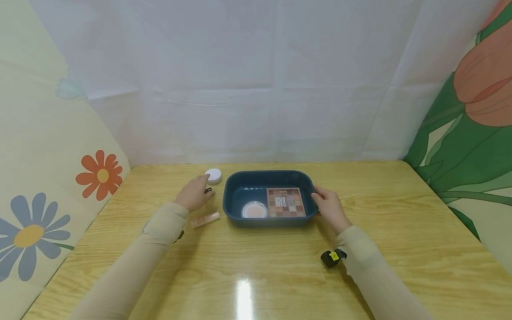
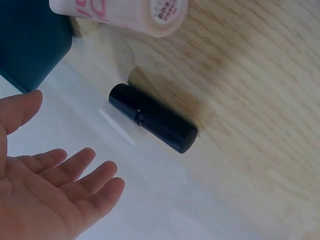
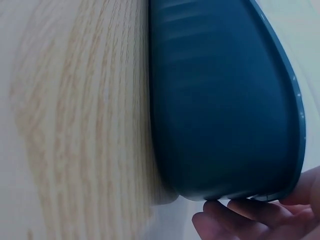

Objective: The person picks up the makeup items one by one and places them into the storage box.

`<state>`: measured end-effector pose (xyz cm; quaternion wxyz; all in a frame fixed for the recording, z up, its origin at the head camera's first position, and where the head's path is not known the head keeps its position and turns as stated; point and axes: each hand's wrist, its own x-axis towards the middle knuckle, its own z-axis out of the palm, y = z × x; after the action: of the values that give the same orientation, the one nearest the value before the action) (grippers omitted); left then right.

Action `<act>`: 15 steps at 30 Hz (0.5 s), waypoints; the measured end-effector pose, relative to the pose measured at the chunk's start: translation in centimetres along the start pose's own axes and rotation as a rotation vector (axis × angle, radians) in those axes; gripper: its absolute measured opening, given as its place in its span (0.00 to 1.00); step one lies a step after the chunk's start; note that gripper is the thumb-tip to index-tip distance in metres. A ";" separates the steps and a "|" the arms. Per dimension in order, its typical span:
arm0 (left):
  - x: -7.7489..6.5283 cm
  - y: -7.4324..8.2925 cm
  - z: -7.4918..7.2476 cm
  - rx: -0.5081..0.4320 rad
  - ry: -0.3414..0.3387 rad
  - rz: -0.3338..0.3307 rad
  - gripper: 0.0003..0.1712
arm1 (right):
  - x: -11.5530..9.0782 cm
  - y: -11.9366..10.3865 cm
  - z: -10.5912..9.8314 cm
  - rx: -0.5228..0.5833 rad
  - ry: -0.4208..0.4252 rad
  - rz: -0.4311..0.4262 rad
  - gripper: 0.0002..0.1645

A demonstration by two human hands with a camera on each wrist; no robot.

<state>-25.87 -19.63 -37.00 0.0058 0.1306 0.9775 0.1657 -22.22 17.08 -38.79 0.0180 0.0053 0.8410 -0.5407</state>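
Note:
My left hand (image 1: 194,193) hovers over the table, its fingers spread and relaxed with nothing in them. Beside it lies a black lipstick tube (image 2: 152,118), mostly covered by the hand in the head view. A round white case (image 1: 214,175) is just past the left fingertips. Nearer the front lies a pinkish cosmetic tube (image 1: 206,220) with red lettering. My right hand (image 1: 331,208) pinches the right end of the dark blue plastic basin (image 3: 225,100), thumb at the rim and fingers along the outer wall. Inside are an eyeshadow palette (image 1: 286,202) and a round powder compact (image 1: 254,210).
The wood-grain table (image 1: 256,262) carries everything. A white cloth (image 1: 248,89) hangs behind its back edge. Flower-patterned panels (image 1: 48,178) stand on the left and right sides.

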 end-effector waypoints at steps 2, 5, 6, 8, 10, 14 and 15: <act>0.1 0.0 0.0 0.001 -0.002 -0.007 0.36 | 0.0 0.1 0.0 0.000 0.000 0.000 0.27; 0.3 0.0 0.1 -0.002 0.002 -0.011 0.36 | 0.1 0.2 0.0 -0.002 -0.002 0.000 0.27; 0.4 -0.1 0.2 -0.003 0.001 -0.014 0.37 | 0.2 0.3 0.0 -0.003 -0.002 -0.001 0.27; 0.6 -0.2 0.3 -0.004 0.003 -0.017 0.37 | 0.3 0.4 -0.1 0.001 -0.005 -0.001 0.27; 0.8 -0.3 0.5 -0.005 0.006 -0.019 0.37 | 0.3 0.5 -0.1 0.003 -0.004 -0.002 0.27; 1.1 -0.6 0.7 -0.004 0.031 -0.013 0.36 | 0.4 0.5 0.0 0.002 -0.005 0.002 0.27; 1.2 -0.7 0.8 -0.002 0.038 -0.011 0.36 | 0.4 0.5 0.0 0.002 -0.004 0.004 0.27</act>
<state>-27.19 -19.70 -37.92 -0.0120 0.1222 0.9779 0.1691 -22.63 17.30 -39.26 0.0210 0.0058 0.8404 -0.5415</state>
